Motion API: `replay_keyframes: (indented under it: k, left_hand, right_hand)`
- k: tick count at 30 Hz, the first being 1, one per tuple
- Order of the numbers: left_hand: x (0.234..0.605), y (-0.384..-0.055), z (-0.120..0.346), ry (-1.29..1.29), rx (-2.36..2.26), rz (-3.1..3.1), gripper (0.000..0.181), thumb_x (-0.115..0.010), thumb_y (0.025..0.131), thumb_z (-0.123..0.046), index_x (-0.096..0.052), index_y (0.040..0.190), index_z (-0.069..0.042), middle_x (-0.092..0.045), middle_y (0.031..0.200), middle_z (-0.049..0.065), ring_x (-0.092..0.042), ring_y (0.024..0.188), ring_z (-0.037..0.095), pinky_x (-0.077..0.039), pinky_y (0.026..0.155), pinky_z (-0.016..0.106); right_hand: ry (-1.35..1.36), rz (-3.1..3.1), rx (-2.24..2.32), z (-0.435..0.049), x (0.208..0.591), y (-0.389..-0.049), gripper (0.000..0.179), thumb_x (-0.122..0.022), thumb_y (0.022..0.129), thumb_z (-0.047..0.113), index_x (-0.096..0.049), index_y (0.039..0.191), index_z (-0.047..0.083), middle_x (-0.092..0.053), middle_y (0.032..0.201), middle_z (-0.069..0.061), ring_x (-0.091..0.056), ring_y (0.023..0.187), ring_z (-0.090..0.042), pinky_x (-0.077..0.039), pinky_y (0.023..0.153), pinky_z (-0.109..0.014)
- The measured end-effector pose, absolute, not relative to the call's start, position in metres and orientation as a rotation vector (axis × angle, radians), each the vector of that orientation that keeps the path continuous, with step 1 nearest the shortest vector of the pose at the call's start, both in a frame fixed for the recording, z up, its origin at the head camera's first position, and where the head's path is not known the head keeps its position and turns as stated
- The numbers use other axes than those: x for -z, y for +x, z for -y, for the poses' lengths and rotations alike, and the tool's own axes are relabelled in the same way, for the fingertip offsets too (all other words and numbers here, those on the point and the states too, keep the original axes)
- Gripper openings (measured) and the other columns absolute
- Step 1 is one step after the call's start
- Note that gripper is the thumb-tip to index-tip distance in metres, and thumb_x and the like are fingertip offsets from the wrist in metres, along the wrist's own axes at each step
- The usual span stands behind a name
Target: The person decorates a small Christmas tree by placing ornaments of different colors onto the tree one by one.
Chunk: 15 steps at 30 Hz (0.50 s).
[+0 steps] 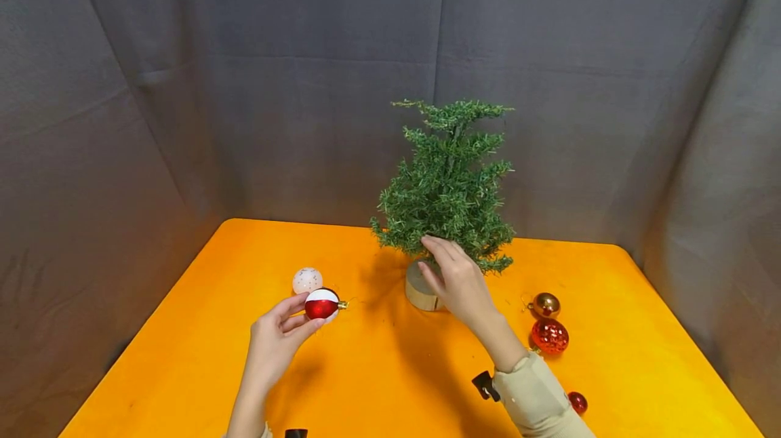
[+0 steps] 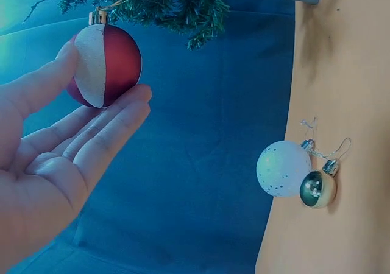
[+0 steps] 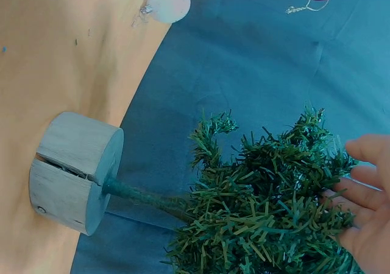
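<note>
My left hand (image 1: 272, 342) pinches a red and white bauble (image 1: 321, 306) between thumb and fingers, raised above the table. Its gold cap and string point toward the small artificial Christmas tree (image 1: 450, 194). The tree stands upright on a round wooden base (image 1: 419, 291). My right hand (image 1: 459, 283) is at the tree's lower front branches, holding no bauble. In the right wrist view, the fingers of that hand (image 3: 368, 195) lie against the green needles, with some fingertips partly hidden among them.
A white speckled bauble (image 1: 307, 280) and a small gold bauble (image 2: 318, 189) lie on the left of the orange table (image 1: 213, 329). A gold bauble (image 1: 545, 305), a textured red bauble (image 1: 550, 337) and a small red bauble (image 1: 577, 402) lie right. Grey curtains (image 1: 317, 119) surround the table.
</note>
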<state>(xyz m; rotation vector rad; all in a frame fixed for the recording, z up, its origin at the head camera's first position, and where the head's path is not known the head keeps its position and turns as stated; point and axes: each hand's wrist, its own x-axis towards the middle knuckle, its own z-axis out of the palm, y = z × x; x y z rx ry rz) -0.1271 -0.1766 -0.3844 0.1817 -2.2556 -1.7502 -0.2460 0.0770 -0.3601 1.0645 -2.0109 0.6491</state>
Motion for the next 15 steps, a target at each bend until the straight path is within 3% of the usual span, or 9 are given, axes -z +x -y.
replay_keyframes:
  k: [15]
  left_hand:
    - [0.3787,-0.1335,0.1687,0.144,1.765,2.253,0.047,-0.072,0.074,-0.007,-0.056,0.118,0.001,-0.059,0.110,0.017,-0.062,0.088,0.023,-0.049,0.074,0.027]
  right_hand:
    - [1.091,2.009,-0.659,-0.0794,0.3596,-0.2458,0.039,-0.069,0.076,0.002,-0.056,0.112,-0.005,-0.058,0.108,-0.017,-0.055,0.098,-0.027,-0.047,0.080,-0.035]
